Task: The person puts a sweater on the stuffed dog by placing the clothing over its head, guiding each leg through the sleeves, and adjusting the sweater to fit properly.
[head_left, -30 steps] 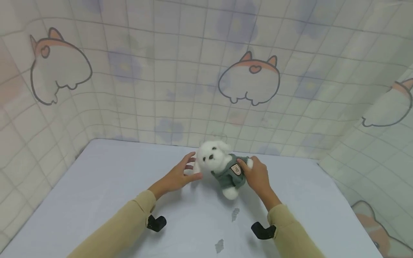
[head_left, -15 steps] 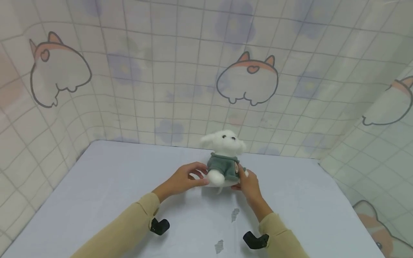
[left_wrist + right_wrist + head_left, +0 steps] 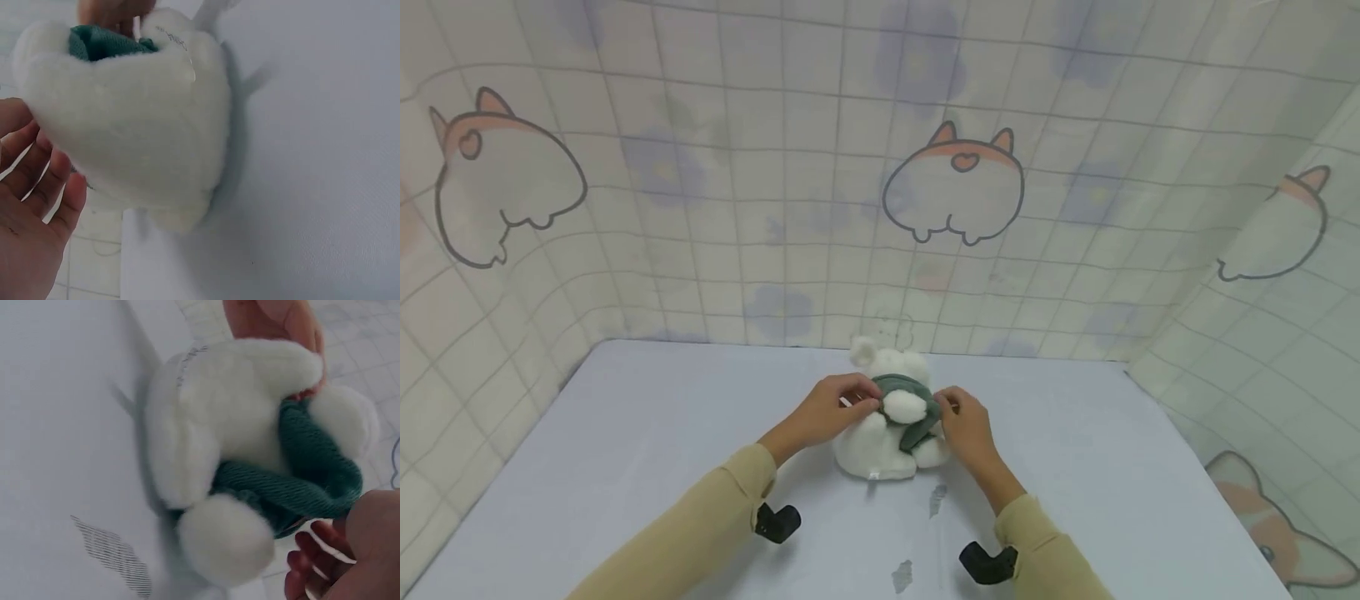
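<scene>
A white stuffed dog (image 3: 861,446) in a green knitted sweater (image 3: 901,383) sits on the table, its rounded white underside turned towards me. My left hand (image 3: 827,408) pinches at the sweater's edge on the left, beside a white paw. On the other side my right hand (image 3: 970,429) pinches the sweater between thumb and forefinger. In the right wrist view the pulled sweater (image 3: 312,440) stands away from the fur, and the other fingers (image 3: 315,559) hang loosely curled. The left wrist view shows the fur (image 3: 137,125) large; the dog's face is hidden.
The white table (image 3: 700,400) has two grey hatched marks, one close to the dog and one nearer me. Cloth walls (image 3: 805,208) with a grid and cartoon corgis enclose it at the back and sides. Black mounts (image 3: 777,523) stick out from both wrists.
The stuffed dog was tilted sideways with its face showing, then upright, and has now turned its underside towards me. Both hands have shifted their grip to the sweater's edges.
</scene>
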Demonstrator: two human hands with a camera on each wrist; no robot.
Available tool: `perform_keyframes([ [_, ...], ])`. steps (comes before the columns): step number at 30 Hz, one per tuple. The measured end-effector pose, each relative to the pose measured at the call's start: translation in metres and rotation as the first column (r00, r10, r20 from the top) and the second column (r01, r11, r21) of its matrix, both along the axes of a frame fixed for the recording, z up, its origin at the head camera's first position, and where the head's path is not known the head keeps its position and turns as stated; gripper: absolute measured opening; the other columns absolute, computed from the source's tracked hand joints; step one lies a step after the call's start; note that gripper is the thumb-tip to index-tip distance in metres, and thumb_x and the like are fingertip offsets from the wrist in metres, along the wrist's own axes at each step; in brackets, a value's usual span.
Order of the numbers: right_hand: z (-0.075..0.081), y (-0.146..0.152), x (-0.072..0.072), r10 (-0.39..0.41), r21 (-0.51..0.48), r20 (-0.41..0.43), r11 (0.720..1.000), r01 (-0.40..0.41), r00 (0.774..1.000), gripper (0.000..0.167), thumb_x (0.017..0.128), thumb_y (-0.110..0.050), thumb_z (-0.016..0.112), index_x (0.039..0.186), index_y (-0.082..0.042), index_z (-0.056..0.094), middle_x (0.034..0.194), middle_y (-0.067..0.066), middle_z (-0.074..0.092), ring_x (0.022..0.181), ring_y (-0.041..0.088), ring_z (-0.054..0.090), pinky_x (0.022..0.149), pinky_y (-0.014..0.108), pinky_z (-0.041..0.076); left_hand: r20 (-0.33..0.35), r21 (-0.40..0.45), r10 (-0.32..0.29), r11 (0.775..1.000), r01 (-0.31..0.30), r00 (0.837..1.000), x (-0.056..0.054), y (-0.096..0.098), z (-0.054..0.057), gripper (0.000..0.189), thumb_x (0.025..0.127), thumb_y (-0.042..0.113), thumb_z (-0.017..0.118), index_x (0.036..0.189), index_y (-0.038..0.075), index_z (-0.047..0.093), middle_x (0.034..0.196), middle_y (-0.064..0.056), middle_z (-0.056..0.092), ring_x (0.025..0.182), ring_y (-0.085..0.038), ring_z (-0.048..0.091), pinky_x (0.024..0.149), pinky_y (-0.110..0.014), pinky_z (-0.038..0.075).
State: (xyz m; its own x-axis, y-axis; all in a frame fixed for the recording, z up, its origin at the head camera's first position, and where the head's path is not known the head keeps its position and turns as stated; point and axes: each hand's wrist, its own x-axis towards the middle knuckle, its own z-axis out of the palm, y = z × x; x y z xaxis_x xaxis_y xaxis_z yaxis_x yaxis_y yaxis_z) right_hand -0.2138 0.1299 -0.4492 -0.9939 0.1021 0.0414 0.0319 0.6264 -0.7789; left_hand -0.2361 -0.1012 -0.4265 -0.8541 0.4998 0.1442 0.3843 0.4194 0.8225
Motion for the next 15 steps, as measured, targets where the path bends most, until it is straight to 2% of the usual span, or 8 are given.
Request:
perform_keyframes([
  [2,0.011,0.002,0.0,0.029,-0.027,-0.101,0.999,-0.032,0.994,0.025,0.101,-0.027,0.05,0.109,-0.01,0.067,0.108,0.007,0.068,0.102,0.022,0.062,0.086,0.041,0.051,-0.009,-0.011,-0.004,1.0,0.004,1.0,0.0,0.004,0.001,0.013,0.095,0.022,0.061,0.104,0.016,0.069,0.098,0.0,0.069,0.086,-0.011,0.06,0.074,-0.025,0.05],
  [4,0.021,0.004,0.0,0.114,-0.046,-0.144,0.992,-0.121,0.983,0.026,0.1,-0.031,0.052,0.111,-0.013,0.067,0.11,0.005,0.069,0.103,0.021,0.061,0.087,0.039,0.049,-0.01,-0.023,-0.001,1.0,0.001,1.0,0.001,0.009,0.003,0.012,0.095,0.022,0.062,0.102,0.016,0.069,0.095,0.001,0.069,0.083,-0.01,0.059,0.074,-0.025,0.049],
  [7,0.031,0.008,0.002,0.277,-0.067,-0.093,0.957,-0.284,0.956,0.03,0.098,-0.035,0.055,0.118,-0.015,0.066,0.118,0.004,0.066,0.105,0.021,0.06,0.084,0.034,0.049,-0.032,-0.037,0.004,0.999,-0.005,0.999,0.001,0.015,0.004,0.01,0.094,0.022,0.062,0.099,0.015,0.069,0.09,0.001,0.068,0.079,-0.01,0.057,0.071,-0.024,0.048],
  [10,0.037,0.015,0.004,0.421,-0.077,-0.032,0.903,-0.422,0.907,0.033,0.097,-0.031,0.057,0.125,-0.013,0.062,0.123,0.008,0.064,0.106,0.023,0.06,0.082,0.032,0.051,-0.049,-0.047,0.022,0.999,-0.024,0.999,0.002,0.018,0.006,0.008,0.094,0.02,0.063,0.095,0.015,0.068,0.087,0.002,0.067,0.077,-0.009,0.056,0.071,-0.024,0.047],
  [12,0.039,0.02,0.005,0.486,-0.093,-0.001,0.87,-0.484,0.874,0.037,0.096,-0.028,0.059,0.129,-0.011,0.059,0.124,0.011,0.062,0.105,0.024,0.059,0.082,0.033,0.051,-0.056,-0.046,0.039,0.998,-0.041,0.998,0.003,0.02,0.007,0.007,0.094,0.019,0.062,0.094,0.015,0.067,0.086,0.002,0.066,0.077,-0.009,0.056,0.071,-0.025,0.047],
  [15,0.04,0.026,0.005,0.544,-0.122,0.039,0.835,-0.536,0.838,0.042,0.095,-0.027,0.061,0.133,-0.011,0.055,0.122,0.013,0.062,0.102,0.022,0.059,0.083,0.035,0.05,-0.058,-0.03,0.056,0.998,-0.058,0.997,0.004,0.022,0.007,0.005,0.094,0.018,0.061,0.093,0.015,0.065,0.087,0.003,0.066,0.078,-0.008,0.057,0.073,-0.025,0.048],
])
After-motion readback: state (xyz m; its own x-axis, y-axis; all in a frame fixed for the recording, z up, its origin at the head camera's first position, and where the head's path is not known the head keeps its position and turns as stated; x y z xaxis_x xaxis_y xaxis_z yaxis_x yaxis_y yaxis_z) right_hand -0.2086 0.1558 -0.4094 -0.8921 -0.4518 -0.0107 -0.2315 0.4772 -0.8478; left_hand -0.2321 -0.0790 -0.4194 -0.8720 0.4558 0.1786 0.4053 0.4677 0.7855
